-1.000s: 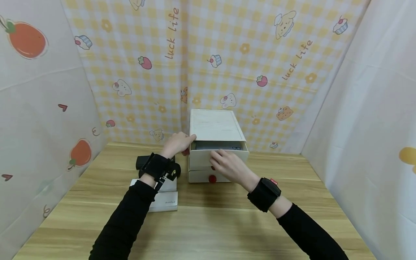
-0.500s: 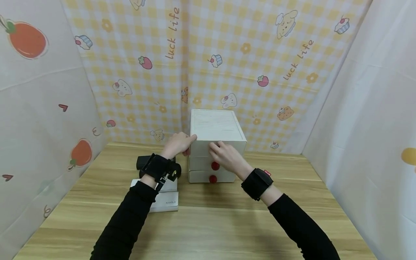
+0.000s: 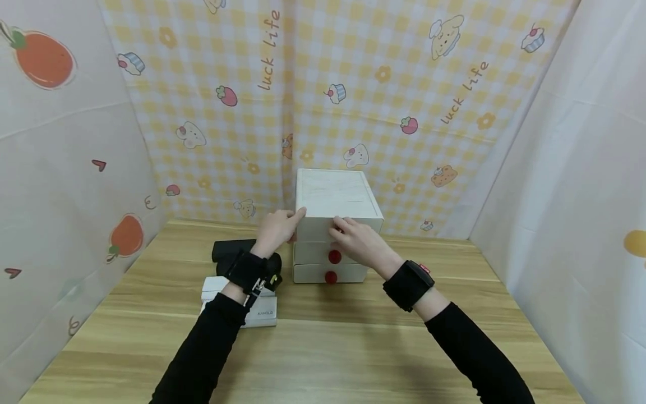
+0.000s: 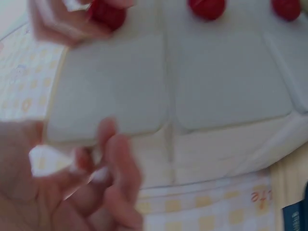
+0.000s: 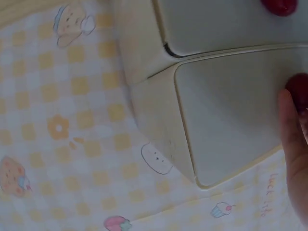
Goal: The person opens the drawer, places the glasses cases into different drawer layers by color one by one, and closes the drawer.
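A small white cabinet (image 3: 333, 192) with stacked drawers and red knobs stands at the back of the table, its drawers pushed in. My right hand (image 3: 363, 242) pinches the red knob (image 5: 299, 91) of the top drawer (image 5: 231, 115). In the left wrist view, its fingertips lie around that knob (image 4: 107, 14). My left hand (image 3: 276, 230) is at the cabinet's upper left front corner, thumb along the top edge. Its other fingers (image 4: 122, 166) are loosely bent beside the side wall and blurred; how firmly they touch cannot be told.
Left of the cabinet lie black objects (image 3: 229, 249), partly under my left wrist, and a white box (image 3: 261, 311) with small lettering. Behind the cabinet hangs a yellow checked cloth (image 3: 227, 123). White cloths (image 3: 565, 168) flank the wooden table (image 3: 313, 359).
The top drawer, partly pulled out one second ago, has slid back into the cabinet with my right hand at its front. My left wrist has since shifted slightly right.
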`<state>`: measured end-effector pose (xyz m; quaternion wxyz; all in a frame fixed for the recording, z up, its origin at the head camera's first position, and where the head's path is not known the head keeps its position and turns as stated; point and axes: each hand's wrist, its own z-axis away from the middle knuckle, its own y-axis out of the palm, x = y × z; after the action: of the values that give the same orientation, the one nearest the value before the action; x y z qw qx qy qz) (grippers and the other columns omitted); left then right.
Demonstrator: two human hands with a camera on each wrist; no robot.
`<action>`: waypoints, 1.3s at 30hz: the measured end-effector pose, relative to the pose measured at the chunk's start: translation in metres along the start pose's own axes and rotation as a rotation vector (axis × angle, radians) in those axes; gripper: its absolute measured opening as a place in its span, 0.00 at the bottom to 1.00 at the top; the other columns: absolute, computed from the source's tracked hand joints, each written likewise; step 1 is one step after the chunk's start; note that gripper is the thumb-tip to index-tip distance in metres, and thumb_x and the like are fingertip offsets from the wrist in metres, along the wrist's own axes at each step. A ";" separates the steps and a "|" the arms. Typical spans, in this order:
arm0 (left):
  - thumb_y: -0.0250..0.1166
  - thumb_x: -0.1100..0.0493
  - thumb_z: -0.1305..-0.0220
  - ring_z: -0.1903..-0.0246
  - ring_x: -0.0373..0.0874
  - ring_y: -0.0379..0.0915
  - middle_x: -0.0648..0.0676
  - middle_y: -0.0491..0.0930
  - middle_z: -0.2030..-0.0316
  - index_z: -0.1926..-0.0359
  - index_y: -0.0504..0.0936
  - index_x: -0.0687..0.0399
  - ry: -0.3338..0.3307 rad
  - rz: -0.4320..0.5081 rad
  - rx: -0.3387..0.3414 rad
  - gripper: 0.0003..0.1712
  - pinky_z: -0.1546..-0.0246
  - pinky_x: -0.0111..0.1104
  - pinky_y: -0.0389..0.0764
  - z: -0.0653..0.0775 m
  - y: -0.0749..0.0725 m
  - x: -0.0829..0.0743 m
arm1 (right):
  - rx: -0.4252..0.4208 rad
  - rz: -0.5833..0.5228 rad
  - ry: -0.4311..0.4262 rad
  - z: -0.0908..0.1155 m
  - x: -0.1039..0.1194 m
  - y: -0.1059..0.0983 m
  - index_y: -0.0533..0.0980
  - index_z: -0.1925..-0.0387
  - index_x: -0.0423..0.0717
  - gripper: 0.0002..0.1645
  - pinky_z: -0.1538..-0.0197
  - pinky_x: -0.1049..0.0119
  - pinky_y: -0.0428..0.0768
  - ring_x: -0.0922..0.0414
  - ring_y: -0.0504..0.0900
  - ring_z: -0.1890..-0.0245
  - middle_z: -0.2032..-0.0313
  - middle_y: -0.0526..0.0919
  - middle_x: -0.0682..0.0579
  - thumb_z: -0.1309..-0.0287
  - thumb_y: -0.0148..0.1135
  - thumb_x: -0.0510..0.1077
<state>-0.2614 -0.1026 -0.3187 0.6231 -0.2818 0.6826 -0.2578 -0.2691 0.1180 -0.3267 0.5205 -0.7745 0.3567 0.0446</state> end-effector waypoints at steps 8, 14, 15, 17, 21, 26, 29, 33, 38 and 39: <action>0.43 0.38 0.29 0.85 0.41 0.65 0.53 0.75 0.83 0.78 0.73 0.55 0.029 0.310 -0.275 0.31 0.83 0.29 0.63 0.033 0.061 0.023 | -0.179 -0.296 0.254 0.010 -0.026 -0.024 0.78 0.66 0.38 0.07 0.72 0.68 0.78 0.56 0.80 0.74 0.70 0.78 0.47 0.47 0.67 0.38; 0.44 0.35 0.31 0.83 0.43 0.70 0.57 0.81 0.79 0.71 0.79 0.58 -0.017 0.298 -0.074 0.34 0.82 0.30 0.64 0.047 0.096 0.025 | 0.001 -0.313 0.647 0.018 -0.053 -0.038 0.77 0.73 0.37 0.19 0.74 0.63 0.73 0.53 0.75 0.80 0.77 0.78 0.45 0.38 0.59 0.50; 0.44 0.34 0.31 0.82 0.45 0.72 0.58 0.81 0.78 0.69 0.80 0.59 -0.024 0.289 -0.043 0.35 0.81 0.30 0.65 0.047 0.100 0.023 | 0.065 -0.333 0.702 0.019 -0.056 -0.038 0.77 0.75 0.38 0.22 0.75 0.64 0.71 0.54 0.73 0.82 0.80 0.77 0.45 0.37 0.57 0.53; 0.45 0.33 0.33 0.80 0.48 0.76 0.59 0.83 0.76 0.67 0.81 0.59 -0.026 0.283 -0.002 0.35 0.80 0.30 0.67 0.044 0.107 0.018 | 0.198 -0.388 0.786 0.021 -0.063 -0.038 0.76 0.80 0.39 0.27 0.78 0.66 0.68 0.56 0.72 0.84 0.84 0.76 0.47 0.36 0.54 0.57; 0.49 0.34 0.34 0.81 0.45 0.77 0.58 0.85 0.77 0.73 0.83 0.60 -0.046 0.243 0.002 0.35 0.81 0.29 0.66 0.036 0.119 0.009 | 0.423 -0.531 0.915 0.022 -0.071 -0.034 0.74 0.84 0.44 0.33 0.80 0.68 0.66 0.59 0.70 0.87 0.88 0.75 0.50 0.37 0.50 0.65; 0.53 0.38 0.36 0.88 0.40 0.68 0.54 0.80 0.87 0.89 0.78 0.58 -0.085 0.191 -0.098 0.34 0.86 0.29 0.57 0.029 0.128 0.002 | 0.510 -0.711 1.026 0.022 -0.079 -0.031 0.72 0.86 0.44 0.33 0.79 0.70 0.70 0.61 0.70 0.88 0.90 0.73 0.54 0.40 0.53 0.66; 0.55 0.38 0.38 0.90 0.41 0.66 0.51 0.76 0.92 0.93 0.74 0.57 -0.088 0.194 -0.126 0.35 0.87 0.29 0.55 0.027 0.133 0.000 | 0.531 -0.793 1.082 0.021 -0.083 -0.031 0.73 0.86 0.44 0.33 0.78 0.70 0.72 0.61 0.71 0.88 0.90 0.73 0.55 0.40 0.55 0.65; 0.57 0.37 0.40 0.90 0.39 0.68 0.53 0.78 0.91 0.90 0.80 0.62 -0.097 0.233 -0.143 0.36 0.85 0.28 0.58 0.024 0.140 0.000 | 0.571 -0.799 1.090 0.016 -0.084 -0.032 0.75 0.84 0.42 0.33 0.77 0.70 0.73 0.61 0.73 0.87 0.89 0.74 0.55 0.39 0.54 0.65; 0.59 0.39 0.42 0.92 0.39 0.66 0.57 0.81 0.89 0.90 0.81 0.65 -0.080 0.283 -0.221 0.35 0.85 0.28 0.58 0.020 0.143 0.003 | 0.589 -0.745 1.067 0.006 -0.081 -0.033 0.75 0.84 0.42 0.32 0.77 0.70 0.70 0.62 0.72 0.87 0.90 0.73 0.55 0.37 0.53 0.63; 0.59 0.39 0.42 0.93 0.39 0.66 0.56 0.80 0.89 0.90 0.81 0.65 -0.071 0.277 -0.231 0.35 0.85 0.28 0.57 0.020 0.143 0.004 | 0.593 -0.736 1.072 0.005 -0.081 -0.033 0.75 0.85 0.43 0.32 0.77 0.71 0.70 0.62 0.72 0.87 0.90 0.72 0.55 0.37 0.53 0.63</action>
<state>-0.2509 -0.0036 -0.4238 0.6396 -0.2639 0.7176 -0.0794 -0.3081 0.1698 -0.2674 0.4436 -0.5856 0.2761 -0.6197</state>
